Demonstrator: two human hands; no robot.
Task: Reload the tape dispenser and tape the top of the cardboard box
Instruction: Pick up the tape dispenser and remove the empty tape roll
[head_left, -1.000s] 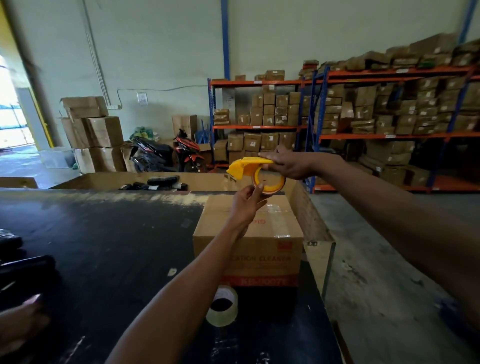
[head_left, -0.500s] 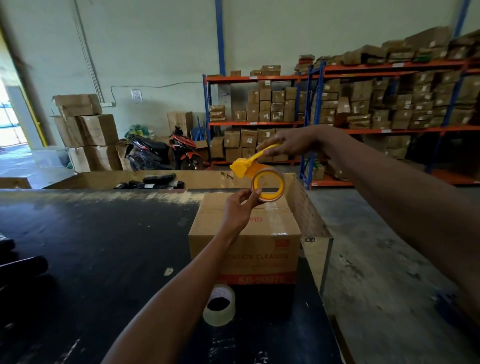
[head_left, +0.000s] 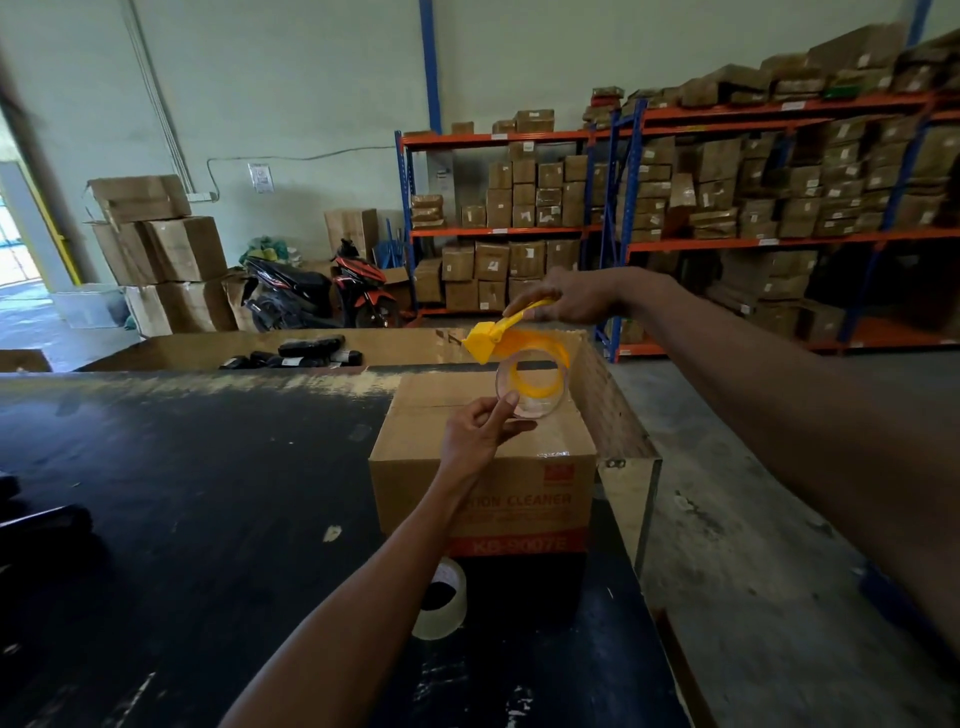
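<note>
A yellow tape dispenser (head_left: 498, 340) hangs in the air above the cardboard box (head_left: 485, 483), held by its handle in my right hand (head_left: 569, 301). A nearly used-up clear tape ring (head_left: 530, 387) sits half off the dispenser's yellow hub. My left hand (head_left: 480, 436) pinches the ring's lower left edge between thumb and fingers. The box stands closed on the black table (head_left: 208, 493), red print on its front. A fuller roll of clear tape (head_left: 441, 603) lies on the table just in front of the box, partly behind my left forearm.
The table's right edge has a raised wooden rim (head_left: 618, 431) close beside the box. Black wrapped packages (head_left: 306, 353) lie in a cardboard tray at the far edge. Beyond stand a motorbike (head_left: 322, 291), stacked cartons and orange-and-blue racks (head_left: 727, 208). Concrete floor lies right.
My right hand has lifted and tilted the dispenser so its head points down-left. My left hand has drawn the tape ring partly off the hub. The camera has shifted slightly.
</note>
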